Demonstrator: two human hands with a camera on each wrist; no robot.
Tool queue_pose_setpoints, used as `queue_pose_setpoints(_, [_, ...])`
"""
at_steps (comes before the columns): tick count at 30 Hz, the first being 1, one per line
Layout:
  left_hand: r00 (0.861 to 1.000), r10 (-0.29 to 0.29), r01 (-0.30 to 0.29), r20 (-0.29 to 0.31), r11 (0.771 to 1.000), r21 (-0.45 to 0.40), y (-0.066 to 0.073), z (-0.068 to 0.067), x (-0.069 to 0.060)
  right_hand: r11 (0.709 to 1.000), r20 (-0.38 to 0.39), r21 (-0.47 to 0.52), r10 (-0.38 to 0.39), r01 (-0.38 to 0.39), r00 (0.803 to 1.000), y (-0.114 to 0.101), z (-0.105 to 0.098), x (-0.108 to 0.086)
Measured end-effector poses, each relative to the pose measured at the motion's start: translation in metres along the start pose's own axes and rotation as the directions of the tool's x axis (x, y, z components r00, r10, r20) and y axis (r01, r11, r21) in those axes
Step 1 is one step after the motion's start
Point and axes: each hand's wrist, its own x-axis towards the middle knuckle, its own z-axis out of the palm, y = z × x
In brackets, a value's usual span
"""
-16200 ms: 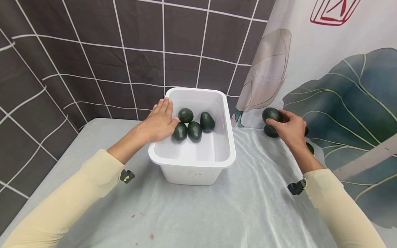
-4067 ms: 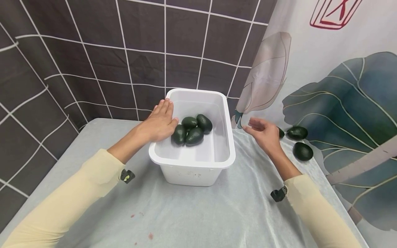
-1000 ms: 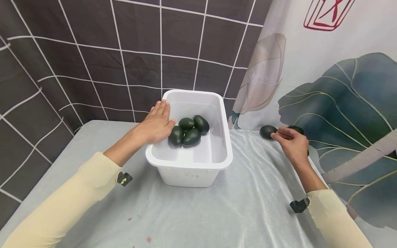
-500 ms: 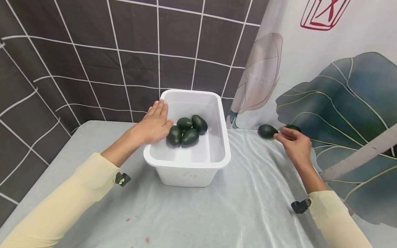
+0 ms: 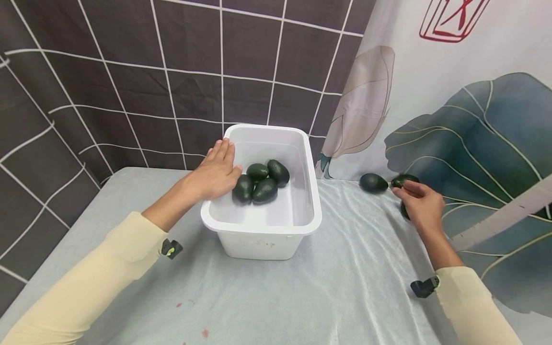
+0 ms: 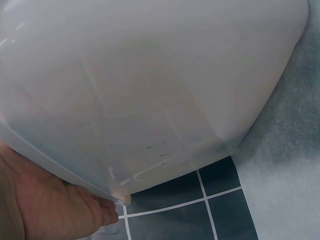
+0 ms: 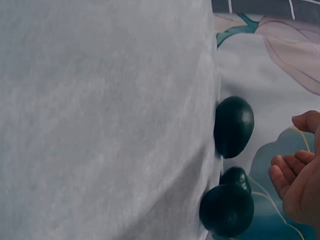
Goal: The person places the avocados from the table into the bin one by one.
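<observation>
A white plastic tub [image 5: 262, 242] stands on the cloth-covered table, with several dark green avocados [image 5: 265, 191] grouped on its floor. My left hand [image 5: 214, 175] lies over the tub's left rim, fingers straight; in the left wrist view, that hand [image 6: 60, 205] is against the outer wall [image 6: 165, 90]. At the right, my right hand [image 5: 421, 205] hovers with fingers loosely bent and nothing in them. Three avocados are near it: one to its left [image 5: 373, 183], one behind its fingertips [image 5: 404, 180], one partly hidden by it [image 5: 404, 211]. The right wrist view shows that hand [image 7: 300, 185] apart from them.
Pale cloth [image 5: 276, 302] covers the table. A dark tile-patterned sheet [image 5: 194, 91] hangs behind the tub. A white sheet with leaf prints [image 5: 487, 139] hangs at the right, just past the avocados. Each wrist wears a small black camera [image 5: 424, 287].
Much earlier my right hand held an avocado; later it was empty, nearer the tub. Over the last second it has moved slightly right. The tub's avocados shifted earlier; my left hand stays put.
</observation>
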Motion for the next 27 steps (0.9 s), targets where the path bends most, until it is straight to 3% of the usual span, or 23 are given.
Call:
queue_pose_setpoints(9, [1.000, -0.001, 0.001, 0.000, 1.000, -0.001, -0.001, 0.000, -0.001, 0.996, -0.013, -0.043, 0.078, -0.078, 0.997, 0.010, -0.003, 0.008])
queue_pose_setpoints(21, [1.000, -0.002, 0.002, 0.003, 1.000, 0.005, -0.002, 0.000, 0.001, 0.984, -0.092, -0.016, 0.174, -0.176, 0.980, 0.016, -0.003, 0.016])
queue_pose_setpoints(27, [1.000, -0.004, 0.004, 0.009, 1.000, 0.007, -0.002, 0.001, 0.001, 0.976, -0.097, -0.008, 0.215, -0.216, 0.972, 0.021, -0.006, 0.018])
